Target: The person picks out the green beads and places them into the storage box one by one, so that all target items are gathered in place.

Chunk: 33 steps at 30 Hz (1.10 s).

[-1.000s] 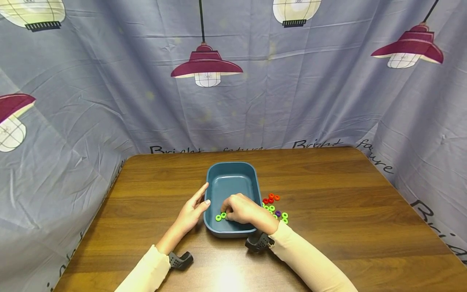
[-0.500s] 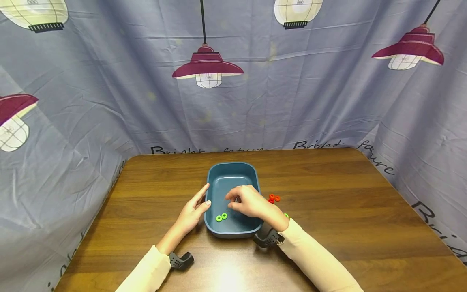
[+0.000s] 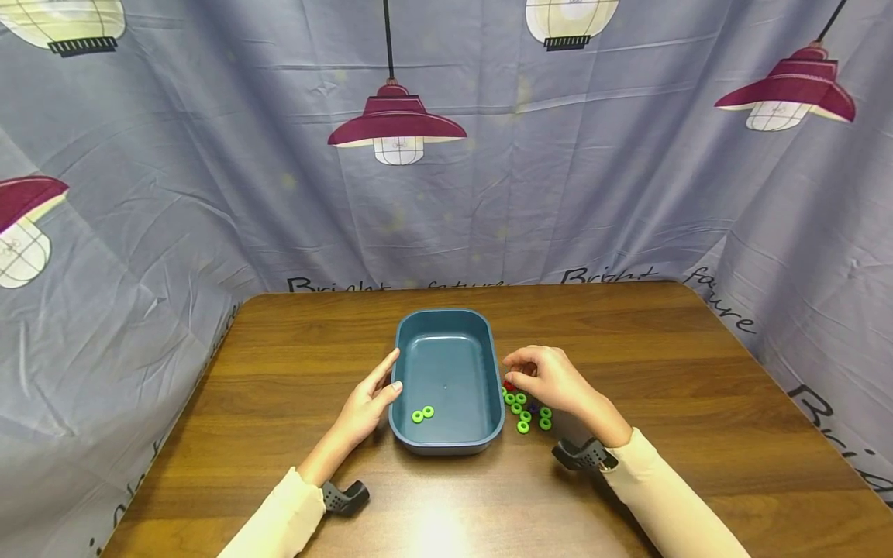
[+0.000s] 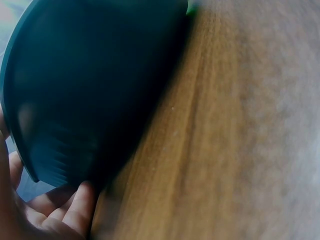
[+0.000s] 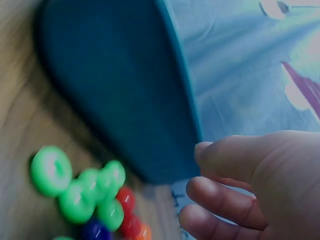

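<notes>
A blue-grey rectangular plastic bin (image 3: 446, 448) stands on the table with two green ring-shaped beads (image 3: 422, 415) inside, near its front left corner. My left hand (image 3: 364, 401) rests against the bin's left side, fingers fairly straight and the thumb at the rim; the left wrist view shows its fingertips (image 4: 82, 200) against the outer wall. Right of the bin, my right hand (image 3: 549, 380) hovers by the loose beads, fingers bent and nothing between them; in the right wrist view the thumb and fingers are apart. Below it lie several green beads (image 5: 51, 171), red beads (image 5: 126, 200) and a purple bead (image 5: 96, 231).
An orange bead (image 5: 145, 233) lies by the red ones, hidden by my right hand in the head view. The brown wooden table (image 3: 628, 333) extends to both sides. A grey-blue curtain (image 3: 446, 217) printed with lamps hangs behind it.
My right hand has lifted from the two green beads in the bin and moved right, out over the rim to the loose beads. The left hand has stayed at the bin's side.
</notes>
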### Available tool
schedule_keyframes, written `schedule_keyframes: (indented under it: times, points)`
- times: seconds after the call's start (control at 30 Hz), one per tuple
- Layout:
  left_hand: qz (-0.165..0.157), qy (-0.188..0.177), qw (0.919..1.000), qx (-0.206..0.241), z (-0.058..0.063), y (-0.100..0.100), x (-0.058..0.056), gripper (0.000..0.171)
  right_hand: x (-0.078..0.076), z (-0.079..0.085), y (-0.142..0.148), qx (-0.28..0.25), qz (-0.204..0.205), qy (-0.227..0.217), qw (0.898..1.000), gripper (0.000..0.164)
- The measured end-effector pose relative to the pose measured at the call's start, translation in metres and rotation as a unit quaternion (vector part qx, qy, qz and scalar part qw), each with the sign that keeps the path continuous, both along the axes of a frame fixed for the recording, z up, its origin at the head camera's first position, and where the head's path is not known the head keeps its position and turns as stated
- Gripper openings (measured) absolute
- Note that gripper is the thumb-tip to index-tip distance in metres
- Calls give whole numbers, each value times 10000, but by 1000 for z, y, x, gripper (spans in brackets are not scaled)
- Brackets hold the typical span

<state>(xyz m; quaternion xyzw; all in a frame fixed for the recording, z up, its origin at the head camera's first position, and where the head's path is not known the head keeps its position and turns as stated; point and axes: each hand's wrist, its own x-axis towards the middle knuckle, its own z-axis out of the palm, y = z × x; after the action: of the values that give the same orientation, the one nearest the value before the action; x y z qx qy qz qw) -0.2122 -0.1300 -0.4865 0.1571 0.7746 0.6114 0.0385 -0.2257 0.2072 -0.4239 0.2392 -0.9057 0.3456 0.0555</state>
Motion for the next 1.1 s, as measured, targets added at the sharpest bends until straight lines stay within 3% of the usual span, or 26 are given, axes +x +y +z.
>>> schedule_keyframes:
  times: [0.37,0.53,0.67,1.1]
  points:
    - [-8,-116,9999,10,0,1,-1,61,18,-23,48,319,-94,-44,9994,15]
    - [-44,-96,9999,49,1,1,-1,62,26,-31,63,543,185,-68,9983,17]
    - [-35,-78,10000,49,2,0,-1,62,27,-35,68,634,466,-50,9969,19]
    - [-40,-46,9999,112,2,-1,0,62,26,-40,67,581,643,42,9962,24]
